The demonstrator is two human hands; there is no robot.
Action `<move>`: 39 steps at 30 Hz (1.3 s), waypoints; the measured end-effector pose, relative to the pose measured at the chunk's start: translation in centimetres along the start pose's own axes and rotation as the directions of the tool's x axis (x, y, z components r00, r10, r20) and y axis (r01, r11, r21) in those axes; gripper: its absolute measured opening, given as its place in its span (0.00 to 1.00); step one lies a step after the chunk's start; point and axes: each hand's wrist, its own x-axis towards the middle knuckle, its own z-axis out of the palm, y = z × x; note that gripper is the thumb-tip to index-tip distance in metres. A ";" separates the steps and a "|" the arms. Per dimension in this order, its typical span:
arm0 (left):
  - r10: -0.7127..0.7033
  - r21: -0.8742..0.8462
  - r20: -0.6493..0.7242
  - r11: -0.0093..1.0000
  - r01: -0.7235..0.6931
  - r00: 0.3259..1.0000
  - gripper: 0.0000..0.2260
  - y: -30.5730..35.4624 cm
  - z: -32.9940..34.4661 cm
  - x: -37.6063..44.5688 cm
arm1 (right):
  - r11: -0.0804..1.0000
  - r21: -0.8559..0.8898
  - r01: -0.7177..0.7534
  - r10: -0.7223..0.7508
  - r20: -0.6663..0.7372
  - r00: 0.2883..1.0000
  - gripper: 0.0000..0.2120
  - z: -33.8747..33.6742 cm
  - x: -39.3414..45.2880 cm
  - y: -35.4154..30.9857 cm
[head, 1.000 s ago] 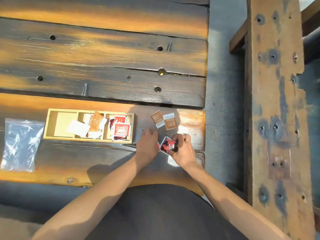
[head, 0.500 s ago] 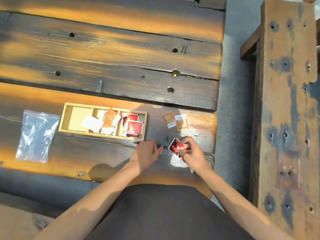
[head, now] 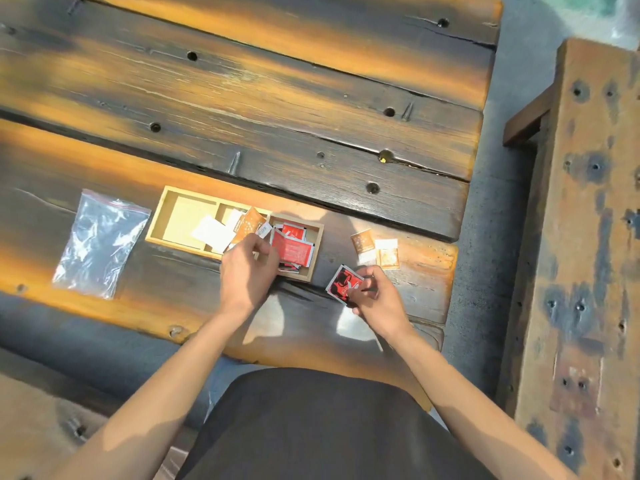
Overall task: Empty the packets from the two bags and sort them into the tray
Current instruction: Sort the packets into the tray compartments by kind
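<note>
Wooden tray [head: 162, 216] sits on a weathered plank table [head: 242, 98], three compartments in a row. Left compartment: one white packet [head: 211, 232], overlapping the divider. Middle compartment: brown packets [head: 250, 221] leaning together with more white ones. Right compartment: a pile of red packets [head: 292, 249], top one lying flat. Left hand [head: 247, 275] is over the tray's near rim, between middle and right compartments, fingers curled down at the edge of the red pile; cannot tell whether they pinch a packet or only touch it. Right hand [head: 375, 299] is on the table to the right of the tray, fingers and thumb pinching a red-and-black packet [head: 343, 284] tilted on a corner; something pale lies under the hand, hidden too much to name. Just beyond that hand, two loose brown packets [head: 375, 251] lie flat on the table, touching side by side, apart from the tray. Clear zip bag [head: 100, 242] with a red seal strip lies flat to the left of the tray, looks empty. Dark clothing at the bottom edge. A separate wooden bench [head: 581, 237] stands to the right, across a strip of concrete floor [head: 491, 202].
</note>
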 end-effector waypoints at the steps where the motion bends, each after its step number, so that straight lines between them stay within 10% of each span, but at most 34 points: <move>1: 0.003 0.005 -0.005 1.000 -0.003 1.000 0.07 -0.2 -0.1 0.1 | 1.000 0.027 0.009 -0.009 0.010 1.000 0.12 0.3 0.1 -0.6; 20: 0.138 0.301 -0.010 0.945 -0.129 0.990 0.09 -2.1 1.8 2.1 | 0.947 -0.299 0.116 -0.124 -0.009 0.992 0.18 7.7 6.4 -8.9; 39: 0.254 0.194 0.099 0.943 -0.269 0.962 0.14 -4.8 0.9 3.0 | 0.869 -0.460 0.184 -0.232 -0.049 0.971 0.19 11.0 6.5 -8.6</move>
